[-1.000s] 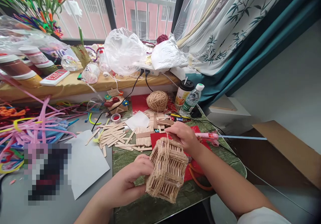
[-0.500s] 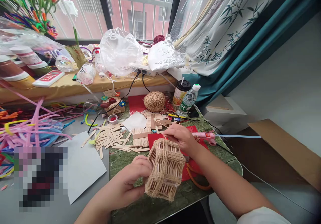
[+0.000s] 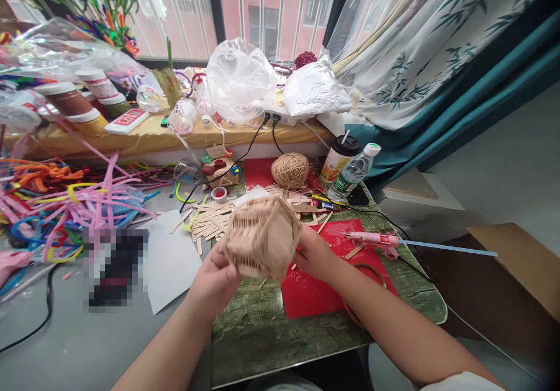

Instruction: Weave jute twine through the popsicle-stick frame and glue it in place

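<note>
I hold a small house built of craft sticks and wound with jute twine (image 3: 262, 236) above the green table (image 3: 280, 327), its stick base turned toward me and blurred by motion. My left hand (image 3: 215, 280) grips its lower left side, fingers closed on it. My right hand (image 3: 311, 252) grips the right side. A ball of jute twine (image 3: 290, 170) sits behind it on the table. Loose craft sticks (image 3: 209, 220) lie just beyond the house.
A pink glue gun (image 3: 375, 240) with a blue stick lies on the red mat (image 3: 315, 289) at right. A cup (image 3: 339, 159) and a water bottle (image 3: 353, 172) stand behind. Pipe cleaners (image 3: 61, 204) pile at left, white paper (image 3: 168, 265) beside them. Plastic bags crowd the sill.
The house has been lifted and turned so its base faces me. My right hand left the twine on top and now holds the right side. The view shifted left.
</note>
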The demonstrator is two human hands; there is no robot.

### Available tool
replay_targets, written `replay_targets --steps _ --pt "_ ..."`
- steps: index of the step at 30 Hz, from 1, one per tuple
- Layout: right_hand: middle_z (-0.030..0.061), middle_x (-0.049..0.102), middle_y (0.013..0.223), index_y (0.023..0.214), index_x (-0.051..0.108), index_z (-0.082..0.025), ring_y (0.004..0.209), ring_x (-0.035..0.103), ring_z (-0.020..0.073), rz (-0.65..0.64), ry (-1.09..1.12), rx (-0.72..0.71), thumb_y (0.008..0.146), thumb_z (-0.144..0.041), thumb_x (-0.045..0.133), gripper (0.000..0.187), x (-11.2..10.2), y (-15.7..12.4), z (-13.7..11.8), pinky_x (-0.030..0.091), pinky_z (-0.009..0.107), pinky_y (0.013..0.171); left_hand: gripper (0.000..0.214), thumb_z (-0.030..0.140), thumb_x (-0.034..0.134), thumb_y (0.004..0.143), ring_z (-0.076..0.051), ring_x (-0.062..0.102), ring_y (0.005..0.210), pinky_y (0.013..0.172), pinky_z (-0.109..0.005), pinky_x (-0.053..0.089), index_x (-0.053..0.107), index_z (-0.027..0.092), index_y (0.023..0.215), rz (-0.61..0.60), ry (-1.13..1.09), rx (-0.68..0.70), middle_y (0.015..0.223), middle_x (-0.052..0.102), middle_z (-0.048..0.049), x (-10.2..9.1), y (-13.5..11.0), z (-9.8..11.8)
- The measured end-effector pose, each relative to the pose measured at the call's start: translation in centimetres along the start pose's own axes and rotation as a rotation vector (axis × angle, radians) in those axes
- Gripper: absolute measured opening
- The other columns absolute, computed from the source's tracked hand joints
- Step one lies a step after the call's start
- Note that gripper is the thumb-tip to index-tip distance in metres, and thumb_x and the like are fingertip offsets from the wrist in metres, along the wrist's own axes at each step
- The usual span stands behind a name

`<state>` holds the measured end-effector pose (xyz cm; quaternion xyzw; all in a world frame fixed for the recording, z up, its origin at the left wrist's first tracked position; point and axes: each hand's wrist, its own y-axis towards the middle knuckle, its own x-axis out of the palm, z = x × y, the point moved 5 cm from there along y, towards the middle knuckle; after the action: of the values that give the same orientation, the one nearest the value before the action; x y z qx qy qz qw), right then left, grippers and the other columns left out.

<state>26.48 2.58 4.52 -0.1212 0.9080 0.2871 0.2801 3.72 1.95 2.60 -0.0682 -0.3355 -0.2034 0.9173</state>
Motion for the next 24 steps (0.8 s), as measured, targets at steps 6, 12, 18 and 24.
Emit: replay_targets --steps 6,12,18,24 --pt "0.0068 0.073 0.095 0.092 0.069 -0.023 0.094 0.068 0.0244 -0.034 0.133 0.193 0.096 -0.013 0.058 0.015 2.8 1.5 -1.3 0.055 0.039 0.089 0.049 0.029 0.086 0.088 -0.021 0.072 0.129 0.110 -0.031 0.059 0.070 0.022 0.133 0.271 -0.212 0.138 0.136 0.077 -0.0091 -0.8 2.2 1.7" --pt "0.0035 0.072 0.087 0.090 0.067 -0.022 0.083 0.067 0.0204 -0.047 0.172 0.280 0.099 -0.015 0.055 0.017 4.5 2.0 -1.0 0.051 0.031 0.075 0.027 0.020 0.064 0.104 -0.015 0.079 0.111 0.090 -0.023 0.065 0.072 0.020 0.130 0.497 -0.335 0.132 0.124 0.082 -0.0062 -2.7 2.8 2.5" --pt "-0.0026 0.057 0.073 0.082 0.061 -0.022 0.070 0.055 0.0161 -0.098 0.227 0.283 0.102 -0.021 0.053 0.021 4.7 2.5 -2.4 0.044 0.028 0.068 0.027 0.022 0.060 0.107 -0.015 0.082 0.099 0.083 -0.024 0.066 0.071 0.018 0.131 0.595 -0.349 0.107 0.116 0.084 -0.0064 -3.8 3.0 2.5" --pt "0.0015 0.066 0.081 0.088 0.068 -0.021 0.079 0.061 0.0186 0.008 0.320 0.287 0.101 -0.024 0.054 0.020 3.2 3.1 -3.6 0.048 0.030 0.076 0.026 0.020 0.053 0.110 -0.014 0.082 0.094 0.087 -0.024 0.067 0.070 0.016 0.129 0.612 -0.358 0.114 0.110 0.085 -0.0060 -4.0 3.1 2.6"
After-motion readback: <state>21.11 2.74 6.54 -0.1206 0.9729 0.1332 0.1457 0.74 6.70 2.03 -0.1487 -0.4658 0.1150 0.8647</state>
